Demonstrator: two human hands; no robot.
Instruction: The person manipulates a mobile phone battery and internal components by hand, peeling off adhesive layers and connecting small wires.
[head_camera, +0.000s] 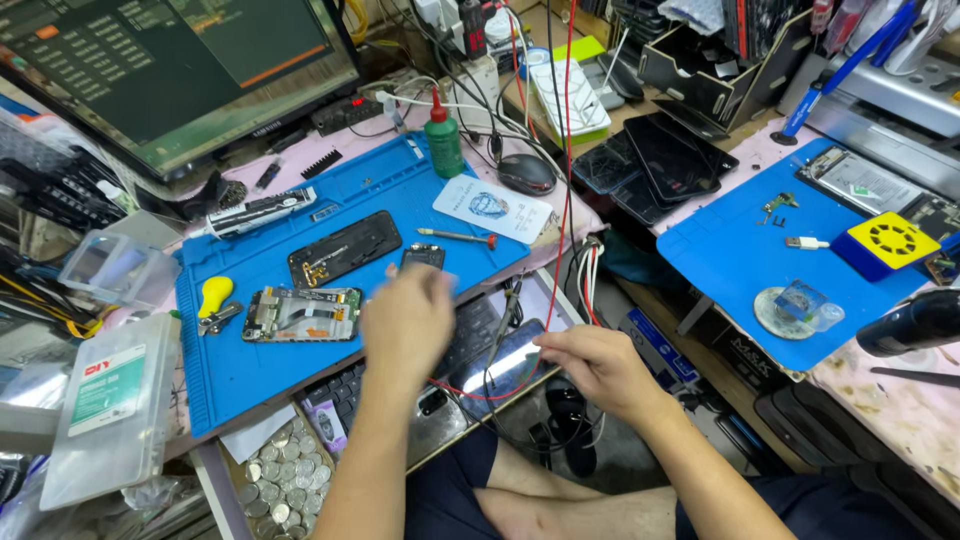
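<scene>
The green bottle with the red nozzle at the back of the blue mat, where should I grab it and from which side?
Take the green bottle by its round body, below the thin red nozzle. It stands upright, so a sideways grip fits. Probably come from the front left over the blue mat; cables crowd its right and back.

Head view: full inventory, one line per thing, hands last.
work mat: 2, blue, one left of centre, one at right.
monitor: 1, dark, top left.
opened phone: 1, innards showing, left mat.
phone back cover: 1, black, left mat.
squeeze bottle: 1, green with red tip, back edge of left mat.
mouse: 1, black, behind left mat.
screwdriver: 1, red-tipped, left mat.
stacked phones: several, black, centre back.
coins: many, silver, open drawer below.
keyboard: 1, black, under hands.
red wire: 1, hanging centre.
left hand: blurred, over keyboard.
right hand: pinching wire.
</scene>
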